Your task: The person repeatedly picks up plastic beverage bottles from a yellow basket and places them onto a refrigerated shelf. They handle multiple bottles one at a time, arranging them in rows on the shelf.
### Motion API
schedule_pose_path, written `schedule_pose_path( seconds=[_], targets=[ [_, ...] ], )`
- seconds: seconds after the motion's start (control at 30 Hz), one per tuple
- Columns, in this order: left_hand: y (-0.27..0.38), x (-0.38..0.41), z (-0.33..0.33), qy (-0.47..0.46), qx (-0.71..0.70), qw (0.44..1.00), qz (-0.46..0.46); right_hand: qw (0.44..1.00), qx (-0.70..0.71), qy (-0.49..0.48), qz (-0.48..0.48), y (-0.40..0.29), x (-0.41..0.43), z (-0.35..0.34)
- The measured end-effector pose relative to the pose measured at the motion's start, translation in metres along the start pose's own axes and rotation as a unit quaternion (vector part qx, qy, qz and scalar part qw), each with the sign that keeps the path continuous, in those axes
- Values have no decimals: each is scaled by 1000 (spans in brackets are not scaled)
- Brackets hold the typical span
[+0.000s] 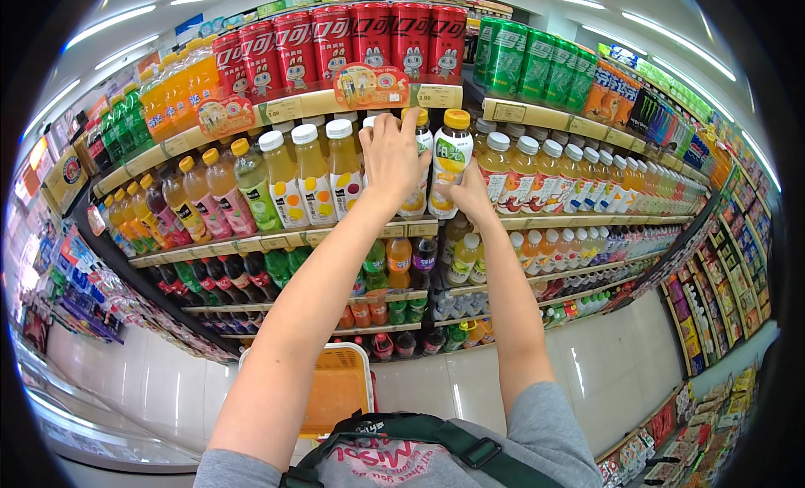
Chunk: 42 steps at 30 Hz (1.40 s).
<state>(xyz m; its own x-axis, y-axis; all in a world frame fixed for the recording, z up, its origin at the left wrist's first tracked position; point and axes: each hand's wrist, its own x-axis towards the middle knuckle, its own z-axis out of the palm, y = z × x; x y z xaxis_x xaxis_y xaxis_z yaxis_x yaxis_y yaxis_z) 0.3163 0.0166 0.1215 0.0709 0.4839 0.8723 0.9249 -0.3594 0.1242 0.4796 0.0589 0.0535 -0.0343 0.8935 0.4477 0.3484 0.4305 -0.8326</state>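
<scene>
My right hand (pixel 468 189) grips the lower side of a yellow-capped drink bottle (pixel 452 151) with a white and green label. That bottle stands upright, close to the front of the drinks shelf. Just left of it, my left hand (pixel 396 158) is wrapped over the top of a second yellow-capped bottle (pixel 414 199), its fingers by the cap and its thumb on the right side. Much of this second bottle is hidden behind the hand. White-capped juice bottles (pixel 309 177) line the shelf to the left, and white-capped tea bottles (pixel 494 167) to the right.
Red cola cans (pixel 332 41) and green soda cans (pixel 506 57) stand on the shelf above, behind price strips (pixel 437 97). Lower shelves hold more bottles (pixel 399 261). An orange basket (pixel 336 387) with a white rim is below my arms, over the tiled floor (pixel 434 387).
</scene>
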Motion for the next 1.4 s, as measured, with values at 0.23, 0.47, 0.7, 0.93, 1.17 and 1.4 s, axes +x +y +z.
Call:
schedule_pose_path(
  seconds=[0.23, 0.47, 0.7, 0.93, 1.17, 1.4],
  targets=[
    [-2, -4, 3, 13, 12, 1000, 21, 990, 122, -64, -1, 4, 2, -6],
    [1, -14, 2, 3, 0, 1000, 12, 997, 75, -25, 2, 15, -2, -2],
    [-3, -26, -8, 14, -18, 1000, 20, 999, -32, 19, 6, -2, -8, 4],
    [-4, -40, -25, 22, -41, 998, 41, 997, -66, 46, -1, 0, -9, -2],
    [-14, -58, -28, 8, -38, 999, 24, 997, -61, 37, 31, -19, -17, -5],
    [-13, -74, -28, -14, -56, 998, 22, 994, -98, 49, 5, -16, -17, -8]
  ],
)
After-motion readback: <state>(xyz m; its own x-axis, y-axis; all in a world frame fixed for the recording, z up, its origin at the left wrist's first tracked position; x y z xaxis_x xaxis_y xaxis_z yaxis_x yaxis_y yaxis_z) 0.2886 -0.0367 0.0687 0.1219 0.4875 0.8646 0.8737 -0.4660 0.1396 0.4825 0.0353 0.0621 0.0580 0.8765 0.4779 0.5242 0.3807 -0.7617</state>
